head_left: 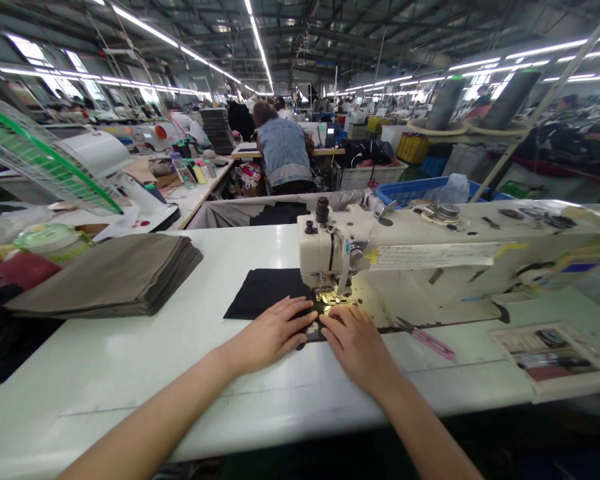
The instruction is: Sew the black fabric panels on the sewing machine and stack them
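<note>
A folded piece of black fabric (265, 292) lies on the sewing machine bed, its right part reaching under the head of the white sewing machine (325, 257). My left hand (275, 332) rests flat on the fabric's near edge, fingers stretched toward the needle area. Just right of it, my right hand (357, 343) has its fingers bent and close together, with the tips at the fabric edge in front of the presser foot. The two hands' fingertips almost meet. Some of the fabric is hidden beneath the fingers. Light from the machine falls on the needle plate (337, 300).
Pink-handled thread snips (427, 339) lie right of my right hand. Beyond them sits a tray (555, 360) of small tools. A stack of grey-brown fabric pieces (110, 273) and a fan (45, 153) are at left. Ahead, a person in a denim vest (283, 150) faces away.
</note>
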Action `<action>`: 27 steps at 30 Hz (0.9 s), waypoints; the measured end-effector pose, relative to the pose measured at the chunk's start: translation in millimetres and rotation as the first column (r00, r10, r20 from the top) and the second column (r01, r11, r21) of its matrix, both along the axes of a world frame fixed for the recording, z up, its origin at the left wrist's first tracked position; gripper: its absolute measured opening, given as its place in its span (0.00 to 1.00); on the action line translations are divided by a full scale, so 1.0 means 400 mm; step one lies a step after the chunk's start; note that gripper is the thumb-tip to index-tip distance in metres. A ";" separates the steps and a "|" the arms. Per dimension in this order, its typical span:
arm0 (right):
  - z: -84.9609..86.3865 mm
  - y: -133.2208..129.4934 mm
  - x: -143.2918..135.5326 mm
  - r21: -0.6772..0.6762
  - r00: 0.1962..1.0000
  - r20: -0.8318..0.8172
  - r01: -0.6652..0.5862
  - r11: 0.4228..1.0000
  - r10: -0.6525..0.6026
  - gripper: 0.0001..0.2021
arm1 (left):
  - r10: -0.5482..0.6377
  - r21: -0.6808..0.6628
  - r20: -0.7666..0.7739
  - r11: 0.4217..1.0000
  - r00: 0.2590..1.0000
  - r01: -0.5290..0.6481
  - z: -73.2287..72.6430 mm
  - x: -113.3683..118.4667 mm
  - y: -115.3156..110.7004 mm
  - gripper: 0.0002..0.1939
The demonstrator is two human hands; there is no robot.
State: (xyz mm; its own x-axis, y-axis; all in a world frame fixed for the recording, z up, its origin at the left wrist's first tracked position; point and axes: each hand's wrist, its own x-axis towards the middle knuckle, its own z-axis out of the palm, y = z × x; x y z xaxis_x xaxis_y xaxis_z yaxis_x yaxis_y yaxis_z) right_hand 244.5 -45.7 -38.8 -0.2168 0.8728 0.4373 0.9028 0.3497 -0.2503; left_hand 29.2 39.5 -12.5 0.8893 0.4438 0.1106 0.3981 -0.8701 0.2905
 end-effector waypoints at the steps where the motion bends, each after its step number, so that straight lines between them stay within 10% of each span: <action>1: 0.001 0.010 0.000 -0.002 1.000 0.009 0.011 1.000 -0.011 0.09 | 0.002 0.003 0.001 1.000 1.000 -0.002 -0.001 0.002 0.012 0.22; 27: -0.049 -0.058 -0.010 0.000 0.993 -0.053 0.108 0.994 -0.108 0.17 | 0.096 0.101 -0.002 0.990 0.995 -0.095 -0.026 0.023 0.068 0.24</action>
State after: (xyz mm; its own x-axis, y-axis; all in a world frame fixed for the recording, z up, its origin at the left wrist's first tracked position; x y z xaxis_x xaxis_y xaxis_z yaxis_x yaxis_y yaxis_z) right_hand 240.6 -69.1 -58.3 -0.0980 0.8885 0.4483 0.9207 0.2519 -0.2981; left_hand 38.3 66.8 -23.0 0.8442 0.5137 0.1529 0.4826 -0.8527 0.2003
